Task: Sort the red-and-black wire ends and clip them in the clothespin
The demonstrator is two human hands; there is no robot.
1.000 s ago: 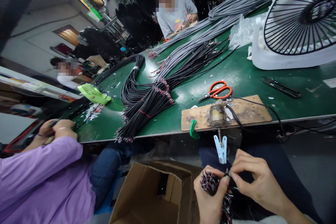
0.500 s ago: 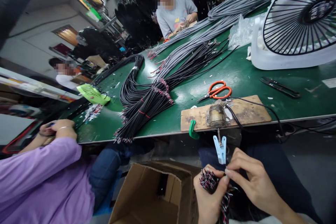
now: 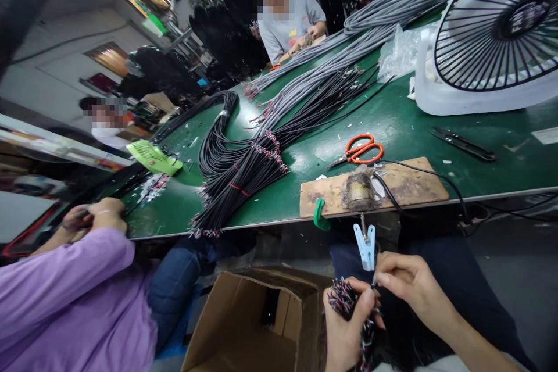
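Note:
In my left hand (image 3: 342, 337) is a bundle of black cables (image 3: 342, 297), its stripped red, white and black wire ends pointing up; the fingers are wrapped round it. My right hand (image 3: 412, 285) is closed in a pinch at a cable end beside the left thumb, the fine wires hardly visible. Just above both hands hangs a light blue clothes peg (image 3: 365, 247), fixed to the shaft of a small motor (image 3: 361, 192). The motor is fastened to a wooden board (image 3: 418, 181) at the table edge. More cable ends hang below my left hand.
On the green table (image 3: 405, 122) lie orange-handled scissors (image 3: 364, 149), black snips (image 3: 462, 144), black cable bundles (image 3: 231, 186) and grey cables (image 3: 300, 81). A white fan (image 3: 479, 99) stands right. A green clamp (image 3: 320, 215) grips the edge; a cardboard box (image 3: 235, 325) stands below. Co-worker in purple sleeve (image 3: 74, 290) sits left.
My right hand has shifted slightly down, its fingers more curled at the cable end. The left hand's bundle has tilted a little. The peg stays in place.

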